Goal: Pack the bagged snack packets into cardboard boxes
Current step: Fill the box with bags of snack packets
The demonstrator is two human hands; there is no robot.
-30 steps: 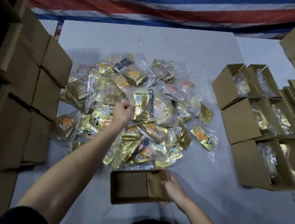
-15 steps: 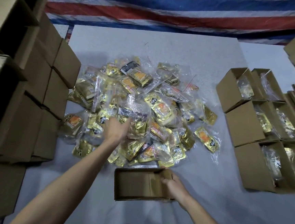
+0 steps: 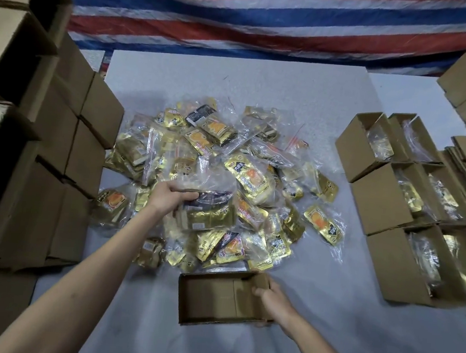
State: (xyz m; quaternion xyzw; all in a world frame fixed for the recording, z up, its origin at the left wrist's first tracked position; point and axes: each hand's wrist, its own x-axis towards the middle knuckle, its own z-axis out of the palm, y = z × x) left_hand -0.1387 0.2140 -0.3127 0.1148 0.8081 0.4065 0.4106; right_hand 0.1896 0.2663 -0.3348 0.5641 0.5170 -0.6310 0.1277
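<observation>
Seen from beside the packer: the left hand (image 3: 172, 199) has its fingers curled round the 9 o'clock end of one bagged packet (image 3: 208, 215), at the near middle of the pile (image 3: 257, 175); the bag's long axis runs from 9 to 3 o'clock; the open box (image 3: 210, 298) lies near, at about 5 o'clock from that hand, mouth upward and nothing visible inside, its long axis likewise 9 to 3, so the bag appears already aligned to drop in lengthwise; the right hand (image 3: 271, 300) grips the box's 3 o'clock end wall, apparently to steady it, and is the nearer hand to the box, though the left carries the load; filled boxes (image 3: 379, 200) stand in rows at 3 o'clock, well apart from the pile; stacked boxes (image 3: 59, 147) rise at 9 o'clock; all rest on a white desk (image 3: 234, 86); a red, white and blue striped tarpaulin (image 3: 268, 19) closes the room at 12 o'clock
</observation>
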